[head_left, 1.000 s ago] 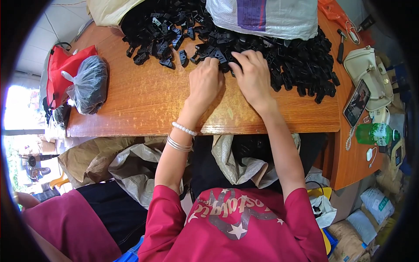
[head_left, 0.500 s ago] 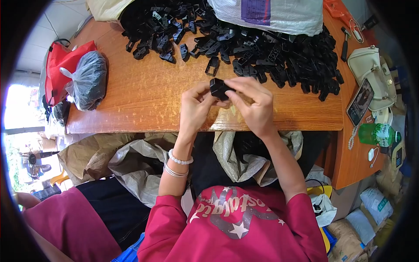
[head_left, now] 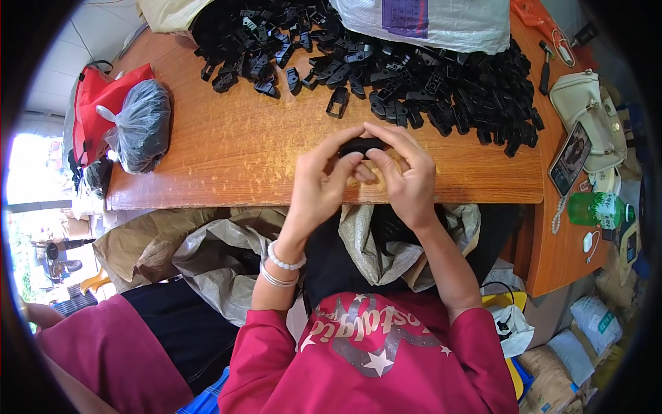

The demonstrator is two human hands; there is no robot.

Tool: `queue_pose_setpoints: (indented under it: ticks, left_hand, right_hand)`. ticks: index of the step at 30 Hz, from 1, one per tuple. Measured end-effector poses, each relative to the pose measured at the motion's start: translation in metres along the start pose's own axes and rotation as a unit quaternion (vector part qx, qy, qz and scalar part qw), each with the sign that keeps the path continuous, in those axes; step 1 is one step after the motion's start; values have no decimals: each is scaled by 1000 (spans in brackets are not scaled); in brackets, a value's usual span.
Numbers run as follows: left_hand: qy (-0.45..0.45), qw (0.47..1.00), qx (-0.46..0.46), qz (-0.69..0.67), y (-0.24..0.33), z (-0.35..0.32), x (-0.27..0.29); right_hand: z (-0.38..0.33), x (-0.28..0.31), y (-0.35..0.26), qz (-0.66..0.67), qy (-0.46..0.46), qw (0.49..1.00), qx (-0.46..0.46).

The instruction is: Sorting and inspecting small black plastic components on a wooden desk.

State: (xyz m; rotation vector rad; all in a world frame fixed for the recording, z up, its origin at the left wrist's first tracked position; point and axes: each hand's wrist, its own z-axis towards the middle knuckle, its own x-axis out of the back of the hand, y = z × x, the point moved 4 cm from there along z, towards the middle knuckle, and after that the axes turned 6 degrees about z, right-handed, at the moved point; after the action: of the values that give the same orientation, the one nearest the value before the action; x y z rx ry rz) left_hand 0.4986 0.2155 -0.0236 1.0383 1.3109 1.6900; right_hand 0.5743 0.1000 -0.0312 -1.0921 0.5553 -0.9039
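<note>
A small black plastic part [head_left: 360,146] is pinched between my two hands, just above the near half of the wooden table. My left hand [head_left: 324,172] grips its left end with thumb and fingers. On its right end, my right hand [head_left: 403,165] has thumb and forefinger closed, and the fingertips of both hands almost meet along the far side. Much of the part is covered by fingers. Beyond my hands lies a single black frame-shaped piece [head_left: 337,102], close to a large pile of similar black plastic pieces [head_left: 441,90].
A white woven sack [head_left: 448,31] rests on the pile. Left stand a red bag [head_left: 103,103] and a tied plastic bag [head_left: 143,131]. Right lie a hammer [head_left: 545,72], phone [head_left: 571,159], handbag [head_left: 589,114] and green bottle [head_left: 596,210]. Open sacks [head_left: 358,252] sit below the table edge. Another person [head_left: 117,352] sits at left.
Both hands have turned the black part so it now lies flatter and longer across. My left fingers have moved up and over its far side, meeting the right fingertips.
</note>
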Motion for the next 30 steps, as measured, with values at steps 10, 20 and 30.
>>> queue_pose_setpoints:
  ticks: [10, 20, 30]
  left_hand:
    - [162, 869, -71, 463, -40, 65, 31]
    - [52, 957, 82, 275, -50, 55, 25]
    - [-50, 970, 132, -197, -29, 14, -1]
  right_hand:
    - [23, 50, 16, -144, -118, 983, -2]
    - [46, 45, 22, -445, 17, 881, 161]
    - [2, 29, 3, 195, 23, 964, -176]
